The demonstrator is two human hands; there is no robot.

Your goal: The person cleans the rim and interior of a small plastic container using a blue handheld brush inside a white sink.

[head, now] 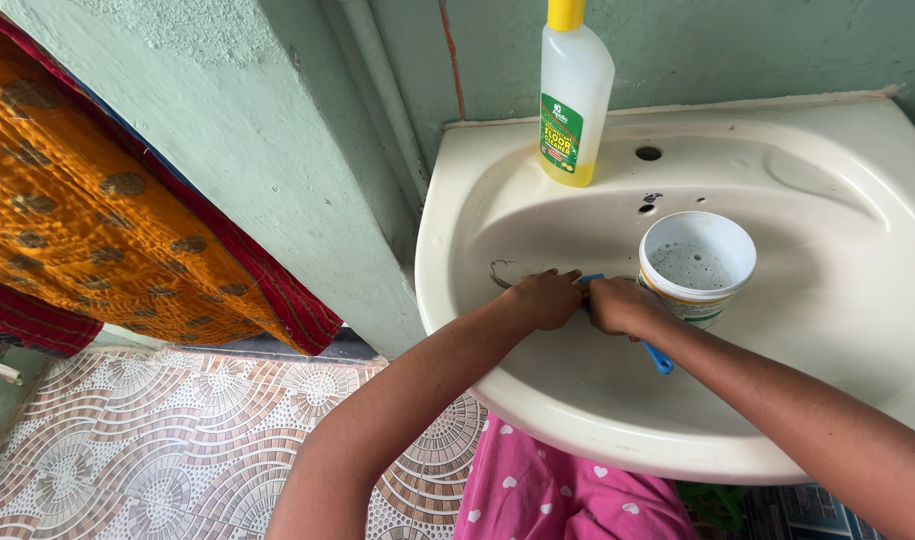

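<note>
Grip, left hand (pixel 546 298): we press our curled fingers flat on the basin (pixel 498 200) wall, holding nothing.
Grip, right hand (pixel 618 305): we clench it round the blue brush (pixel 661 358).
Brush axis: handle runs out toward 4 o'clock, head hidden between our hands.
Nearer hand: right.
Tub (pixel 696 265): soapy, touching the right hand at 2 o'clock.
Bottle (pixel 574 95): 12 o'clock, on the rim.

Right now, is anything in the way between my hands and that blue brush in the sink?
Nothing visible: the right hand is closed on the blue brush, and the left hand touches its other end inside the sink.
</note>
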